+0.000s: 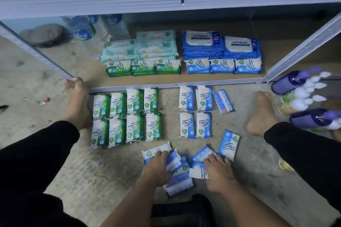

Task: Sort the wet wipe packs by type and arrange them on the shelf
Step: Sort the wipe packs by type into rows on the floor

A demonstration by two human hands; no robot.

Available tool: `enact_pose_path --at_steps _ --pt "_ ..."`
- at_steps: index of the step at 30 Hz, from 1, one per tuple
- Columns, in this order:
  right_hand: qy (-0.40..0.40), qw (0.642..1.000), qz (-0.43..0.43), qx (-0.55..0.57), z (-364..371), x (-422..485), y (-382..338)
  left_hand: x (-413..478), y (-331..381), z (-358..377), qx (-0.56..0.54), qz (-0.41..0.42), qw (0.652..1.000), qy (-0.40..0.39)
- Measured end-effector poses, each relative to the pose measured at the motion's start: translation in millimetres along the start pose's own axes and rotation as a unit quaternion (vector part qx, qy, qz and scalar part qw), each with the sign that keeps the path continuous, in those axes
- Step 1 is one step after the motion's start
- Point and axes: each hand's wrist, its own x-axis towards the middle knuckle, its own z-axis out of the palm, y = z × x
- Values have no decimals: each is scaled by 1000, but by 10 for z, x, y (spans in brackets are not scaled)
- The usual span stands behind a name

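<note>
Nearest, a heap of blue packs (180,184) lies on the floor (110,171); its count cannot be determined. The left hand (156,166), palm down, grips one pack of the heap, fingers curled over its far edge. The right hand (218,171), palm down, has bent fingers on the heap; whether it grasps cannot be told. One tilted blue pack (228,144) lies just right of the heap. Beyond stand four upright blue packs (187,125), two by two, with a fifth pack (222,101) tilted at the far right. Left of these are eight green packs (134,128) in two rows of four. Along the front edge of the shelf (184,80) are three green stacks (144,67) and three blue stacks (222,65). Behind them are two teal stacks (147,44) and two dark blue stacks (203,42).
</note>
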Motion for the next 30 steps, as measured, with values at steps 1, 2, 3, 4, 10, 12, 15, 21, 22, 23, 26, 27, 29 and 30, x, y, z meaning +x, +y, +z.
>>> enact_pose_path --at_steps 1,2,3,4,10,12,15,21,22,23,26,27,29,30 --pt "3 1000 9 23 -44 -26 7 -22 17 -35 -18 4 1000 5" --pt "10 999 19 48 -85 -45 13 -47 38 -70 -38 3 999 8" --pt "18 996 35 78 -129 -65 19 -75 62 -103 -60 3 998 13" --pt "28 992 51 111 -185 -98 24 -122 100 -151 -81 3 997 18" --pt "85 889 149 424 -588 -258 80 -335 360 -448 -281 -10 959 15" --pt "110 847 150 498 -805 -352 57 -373 430 -547 -372 -9 928 -4" --pt "144 778 149 593 -1040 -437 26 -525 599 -767 -512 2 859 -15" --pt "182 684 124 695 -1233 -626 -15 -724 817 -1087 -612 18 790 -17" --pt "187 676 119 702 -1233 -624 0 -760 831 -1116 -617 13 787 -15" --pt "189 671 114 707 -1229 -611 14 -782 833 -1135 -622 13 783 -14" --pt "192 642 120 733 -1217 -553 52 -832 846 -1170 -622 47 782 -12" --pt "191 637 124 737 -1218 -540 61 -846 848 -1184 -614 49 788 -9" --pt "195 636 129 736 -1227 -534 71 -838 831 -1207 -566 42 823 2" --pt "203 638 131 731 -1219 -520 85 -806 817 -1216 -525 43 850 6"
